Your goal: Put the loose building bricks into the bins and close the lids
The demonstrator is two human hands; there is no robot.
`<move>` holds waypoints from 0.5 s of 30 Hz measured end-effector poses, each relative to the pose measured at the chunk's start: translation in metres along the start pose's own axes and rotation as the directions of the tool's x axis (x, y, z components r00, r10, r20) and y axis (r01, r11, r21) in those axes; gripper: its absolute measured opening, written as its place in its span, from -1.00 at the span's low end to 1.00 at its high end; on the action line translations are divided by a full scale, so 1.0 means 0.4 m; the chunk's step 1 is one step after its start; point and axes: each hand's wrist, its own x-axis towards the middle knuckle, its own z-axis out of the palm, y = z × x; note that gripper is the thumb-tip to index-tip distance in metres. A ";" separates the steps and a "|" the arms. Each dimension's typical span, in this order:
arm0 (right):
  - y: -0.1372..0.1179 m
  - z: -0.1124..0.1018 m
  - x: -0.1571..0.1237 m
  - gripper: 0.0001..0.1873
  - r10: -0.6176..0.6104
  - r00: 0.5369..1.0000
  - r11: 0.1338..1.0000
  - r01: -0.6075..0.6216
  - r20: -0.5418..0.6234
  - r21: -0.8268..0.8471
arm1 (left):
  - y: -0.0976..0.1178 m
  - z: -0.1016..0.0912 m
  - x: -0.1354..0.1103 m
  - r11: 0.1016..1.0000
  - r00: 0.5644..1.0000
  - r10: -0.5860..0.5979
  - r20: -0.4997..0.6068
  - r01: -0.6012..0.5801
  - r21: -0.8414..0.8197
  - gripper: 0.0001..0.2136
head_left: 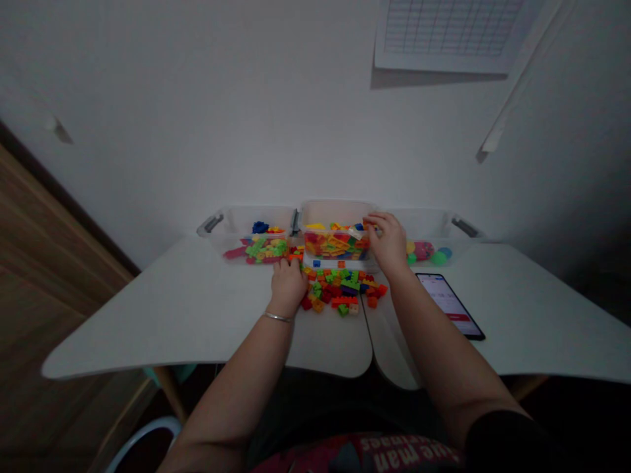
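A loose pile of colourful toy building bricks [340,290] lies on the white table before me. My left hand [288,286] is at the pile's left edge, fingers curled down beside an orange brick; whether it grips anything is hidden. Behind the pile stands a clear plastic box [338,211] with mostly yellow, red and orange bricks inside. Over that box's right rim reaches my right hand [388,242], fingers bent together, with a bit of orange near the fingertips that is too small to name.
Another clear box [211,244] at left holds green, red and blue pieces. The right-hand clear box [466,248] contains colourful balls. A lit phone [449,305] lies beside my right forearm. Behind the boxes rises a wall, and a seam splits the white tabletop [197,322].
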 end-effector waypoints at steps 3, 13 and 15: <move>-0.002 0.016 -0.003 -0.73 -0.003 0.985 0.992 0.025 0.174 -0.122 | -0.007 0.003 0.003 1.000 1.000 -0.021 0.019 0.021 0.010 -0.70; 0.002 0.032 -0.034 -0.63 -0.078 0.963 0.955 0.146 0.259 -0.256 | -0.014 0.012 0.015 0.997 0.998 -0.050 0.045 0.053 -0.064 -0.68; 0.008 0.034 -0.045 -0.61 -0.078 0.970 0.965 0.131 0.230 -0.226 | -0.018 0.013 0.019 0.994 0.998 -0.052 0.039 0.056 -0.098 -0.68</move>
